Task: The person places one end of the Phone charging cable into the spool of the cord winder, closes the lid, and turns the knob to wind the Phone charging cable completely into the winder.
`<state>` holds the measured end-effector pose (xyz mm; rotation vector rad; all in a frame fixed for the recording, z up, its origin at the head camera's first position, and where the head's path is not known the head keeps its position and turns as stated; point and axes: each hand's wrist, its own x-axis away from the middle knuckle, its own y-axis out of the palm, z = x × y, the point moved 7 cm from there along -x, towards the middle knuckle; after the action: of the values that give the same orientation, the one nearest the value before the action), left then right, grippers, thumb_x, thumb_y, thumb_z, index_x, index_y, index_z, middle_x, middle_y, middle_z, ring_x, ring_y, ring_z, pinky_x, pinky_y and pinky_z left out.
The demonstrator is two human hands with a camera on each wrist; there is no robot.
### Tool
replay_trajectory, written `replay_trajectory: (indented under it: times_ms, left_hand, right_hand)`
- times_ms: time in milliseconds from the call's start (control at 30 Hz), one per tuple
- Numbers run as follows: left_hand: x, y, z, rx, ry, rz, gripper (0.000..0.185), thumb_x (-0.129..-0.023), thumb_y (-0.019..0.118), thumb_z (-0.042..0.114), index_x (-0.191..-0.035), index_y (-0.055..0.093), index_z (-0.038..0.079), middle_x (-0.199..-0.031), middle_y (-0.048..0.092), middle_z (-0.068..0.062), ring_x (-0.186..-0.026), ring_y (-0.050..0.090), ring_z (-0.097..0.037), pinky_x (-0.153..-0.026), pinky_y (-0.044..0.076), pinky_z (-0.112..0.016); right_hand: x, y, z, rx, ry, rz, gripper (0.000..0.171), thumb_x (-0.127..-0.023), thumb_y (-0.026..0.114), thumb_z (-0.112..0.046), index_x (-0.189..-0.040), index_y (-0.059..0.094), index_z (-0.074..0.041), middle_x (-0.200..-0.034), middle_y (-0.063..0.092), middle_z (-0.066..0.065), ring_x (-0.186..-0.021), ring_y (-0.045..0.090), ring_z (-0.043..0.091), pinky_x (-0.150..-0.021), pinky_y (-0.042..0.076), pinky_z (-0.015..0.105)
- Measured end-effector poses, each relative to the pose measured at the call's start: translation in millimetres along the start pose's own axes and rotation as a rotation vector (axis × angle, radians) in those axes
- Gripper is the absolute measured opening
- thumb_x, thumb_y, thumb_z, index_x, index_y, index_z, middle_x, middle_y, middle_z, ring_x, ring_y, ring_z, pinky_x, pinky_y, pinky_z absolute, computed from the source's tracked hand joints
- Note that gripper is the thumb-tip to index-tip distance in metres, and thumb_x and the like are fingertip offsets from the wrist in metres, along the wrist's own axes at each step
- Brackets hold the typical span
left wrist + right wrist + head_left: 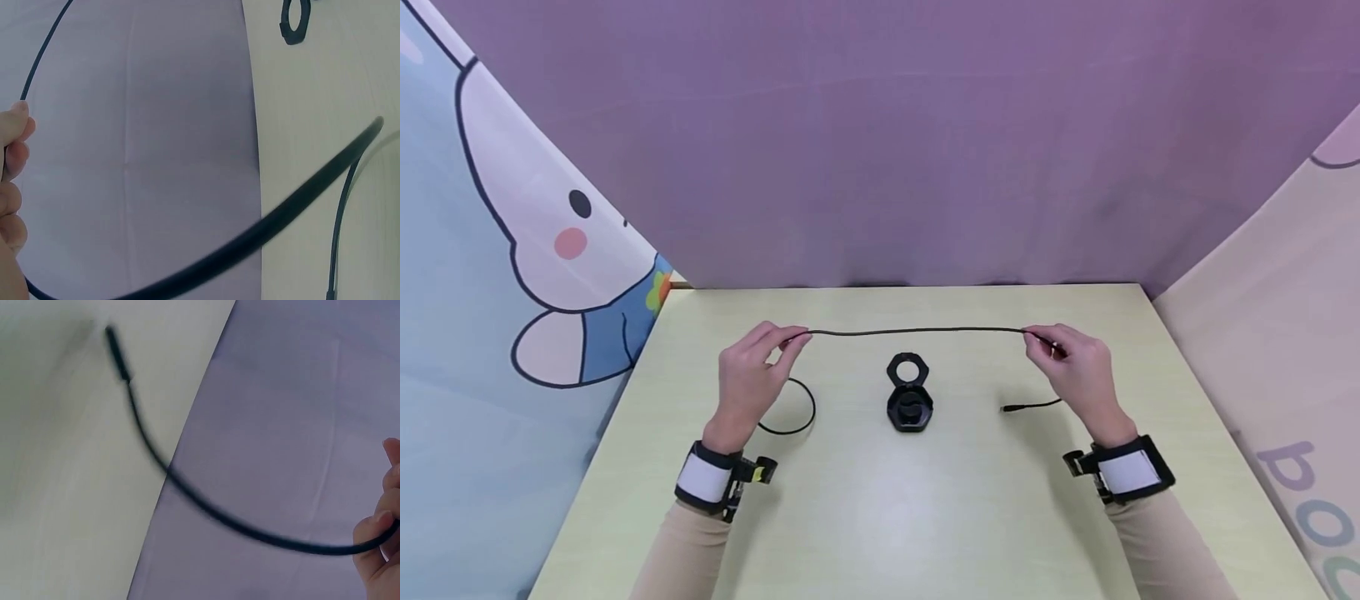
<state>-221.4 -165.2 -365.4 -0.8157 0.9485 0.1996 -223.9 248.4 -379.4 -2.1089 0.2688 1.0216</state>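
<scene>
A thin black cable (pixel 917 331) is stretched nearly straight between both hands above the table. My left hand (pixel 751 375) pinches it between thumb and fingers, and a loose loop hangs below that hand. The right hand (pixel 1078 371) pinches the cable at the other side; from it a free end with a black connector (pixel 1013 408) dangles, also seen as a blurred plug (pixel 117 353) in the right wrist view. Between the hands, on the table, lies a small black hexagonal case (pixel 910 410) with its ring-shaped lid (pixel 907 360) flipped back.
The pale wooden table (pixel 880 517) ends at a purple cloth backdrop (pixel 887 150). A blue printed cloth (pixel 467 467) hangs at the left and a pale one with letters (pixel 1247 333) at the right. Both wrists wear strapped cameras.
</scene>
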Motion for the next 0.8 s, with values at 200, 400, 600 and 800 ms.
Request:
replay_trajectory:
  times_ms: [200,400,600,800]
  left_hand:
    - [4.2,-9.0,-8.5,0.014,-0.046,0.037,0.013,-0.087,0.084,0.012,-0.097,0.081,0.004,-0.072,0.066,-0.005,-0.062,0.058,-0.016,-0.048,0.028,-0.016]
    - [11.2,-13.0,-19.0,-0.010,-0.096,0.054,0.014,-0.084,0.085,0.008,-0.097,0.081,0.003,-0.071,0.066,-0.005,-0.061,0.058,-0.019,-0.049,0.031,-0.018]
    - [22.0,-17.8,-31.5,-0.025,-0.156,0.103,0.012,-0.084,0.086,0.008,-0.093,0.081,0.003,-0.070,0.066,-0.006,-0.057,0.052,-0.016,-0.058,0.037,-0.016]
    - [28.0,-17.4,-37.8,-0.030,-0.188,0.098,0.011,-0.086,0.084,0.010,-0.094,0.081,0.003,-0.070,0.067,-0.006,-0.058,0.052,-0.016,-0.059,0.037,-0.015]
  right_hand:
    - [4,-5,13,-0.022,0.066,0.003,0.014,-0.082,0.074,0.008,-0.090,0.081,-0.002,-0.073,0.072,0.002,-0.064,0.054,-0.006,-0.063,0.043,0.005]
    - [9,-13,28,-0.032,0.136,0.012,0.012,-0.085,0.072,0.007,-0.092,0.080,0.000,-0.075,0.073,0.007,-0.066,0.051,-0.010,-0.064,0.040,0.003]
    - [19,-23,46,-0.035,0.215,0.029,0.012,-0.088,0.071,0.008,-0.093,0.080,0.002,-0.078,0.075,0.013,-0.066,0.052,-0.014,-0.062,0.040,0.002]
    - [25,-28,55,-0.006,0.244,0.036,0.010,-0.088,0.071,0.005,-0.092,0.080,0.002,-0.077,0.075,0.013,-0.068,0.051,-0.016,-0.063,0.039,0.001]
